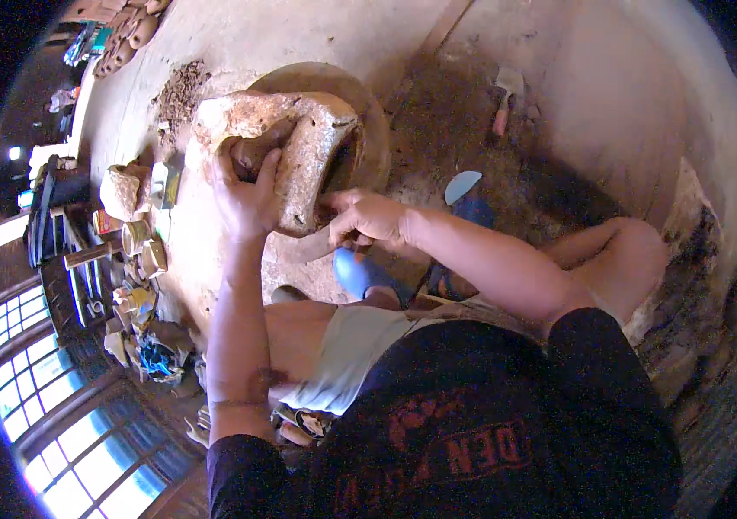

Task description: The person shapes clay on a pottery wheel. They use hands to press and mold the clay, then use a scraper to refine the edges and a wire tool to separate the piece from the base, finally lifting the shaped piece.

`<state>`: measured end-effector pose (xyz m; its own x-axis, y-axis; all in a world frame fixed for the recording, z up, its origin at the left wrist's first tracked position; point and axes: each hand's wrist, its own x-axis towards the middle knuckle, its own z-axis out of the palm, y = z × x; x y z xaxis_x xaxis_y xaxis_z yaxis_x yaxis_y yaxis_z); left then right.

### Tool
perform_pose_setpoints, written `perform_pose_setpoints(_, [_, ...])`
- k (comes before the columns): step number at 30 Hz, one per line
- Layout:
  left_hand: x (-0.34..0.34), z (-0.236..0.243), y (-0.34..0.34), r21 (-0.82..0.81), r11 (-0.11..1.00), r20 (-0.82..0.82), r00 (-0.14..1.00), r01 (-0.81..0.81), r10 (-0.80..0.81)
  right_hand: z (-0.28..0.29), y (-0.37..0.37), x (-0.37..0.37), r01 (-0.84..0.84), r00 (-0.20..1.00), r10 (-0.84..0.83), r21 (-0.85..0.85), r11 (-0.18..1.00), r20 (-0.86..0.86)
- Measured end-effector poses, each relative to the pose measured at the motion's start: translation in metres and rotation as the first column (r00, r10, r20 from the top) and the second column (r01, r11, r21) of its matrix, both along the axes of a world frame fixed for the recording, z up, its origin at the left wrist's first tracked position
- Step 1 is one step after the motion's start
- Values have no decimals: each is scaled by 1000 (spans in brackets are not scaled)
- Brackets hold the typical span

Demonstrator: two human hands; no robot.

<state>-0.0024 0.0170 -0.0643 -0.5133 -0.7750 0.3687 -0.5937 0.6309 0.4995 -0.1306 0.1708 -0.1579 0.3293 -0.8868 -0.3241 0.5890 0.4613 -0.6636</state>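
Note:
A pale, rough hollow block, like a plaster mould, rests tilted on a round disc on the floor. A brown, clay-like mass shows inside its left opening; a dark slot runs down its right side. My left hand grips the block at the left opening, thumb on the rim and some fingers hidden inside. My right hand is at the slot's lower end, with the index finger against the edge and the other fingers curled. Whether those curled fingers hold anything small is hidden.
A trowel with a red handle lies at the far right, nearer a pale half-round scraper. Brown crumbs lie beyond the block. Leftward are another rough pale block, a mallet-like wooden tool and clutter. My blue-shod feet are close below.

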Motion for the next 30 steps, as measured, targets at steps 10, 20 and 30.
perform_pose_setpoints(10, [5,-9,0,-21,997,31,996,-81,82,7,22,-8,56,951,-106,-175,983,-290])
perform_pose_setpoints(20, [2,-15,8,10,994,-26,994,-109,109,30,-1,-17,-235,138,-119,-150,960,-983])
perform_pose_setpoints(30, [-5,-23,12,-40,993,-62,992,-115,112,27,6,-27,-115,896,-18,-271,956,-444])
